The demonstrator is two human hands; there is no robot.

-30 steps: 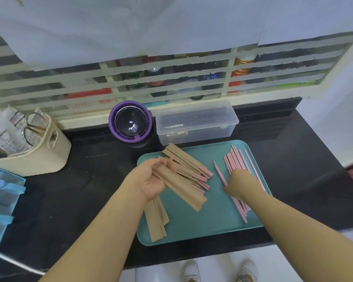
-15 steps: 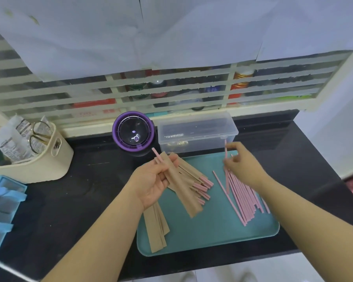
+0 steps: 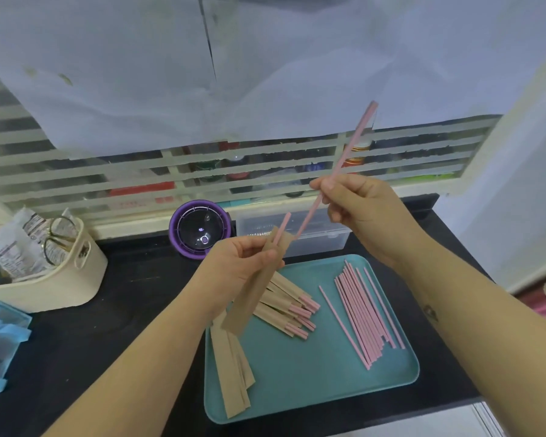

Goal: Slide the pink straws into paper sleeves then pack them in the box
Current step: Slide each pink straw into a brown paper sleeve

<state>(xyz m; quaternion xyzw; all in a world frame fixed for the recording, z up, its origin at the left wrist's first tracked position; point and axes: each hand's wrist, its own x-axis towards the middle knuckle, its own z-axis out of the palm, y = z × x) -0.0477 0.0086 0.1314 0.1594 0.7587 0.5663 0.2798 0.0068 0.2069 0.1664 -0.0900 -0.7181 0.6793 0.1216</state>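
Left hand [image 3: 243, 263] is closed round the upper part of a paper sleeve [image 3: 249, 304], from whose mouth a short pink end is already seen to protrude. Right hand [image 3: 369, 216], at 2 o'clock of the left, is closed in a thumb-and-finger pinch on a single pink straw [image 3: 344, 162]. Half a second ago that straw was held low over the loose straws [image 3: 366, 313], which lie at 3 o'clock on the teal tray [image 3: 312, 389]. It has since been raised and its lower tip brought to the sleeve mouth, so the pick-up is judged done and insertion about to start. Whether the tip has entered cannot be told.

Its long axis is tilted, with the lower tip aimed toward 7 o'clock and the free end toward 1 o'clock, roughly in line with the sleeve.

Empty sleeves [image 3: 234, 367] are laid at 8 o'clock of the tray, filled ones [image 3: 293, 310] nearer its centre. Beyond, at 12 o'clock, the clear box [image 3: 325, 238] is seen closed.
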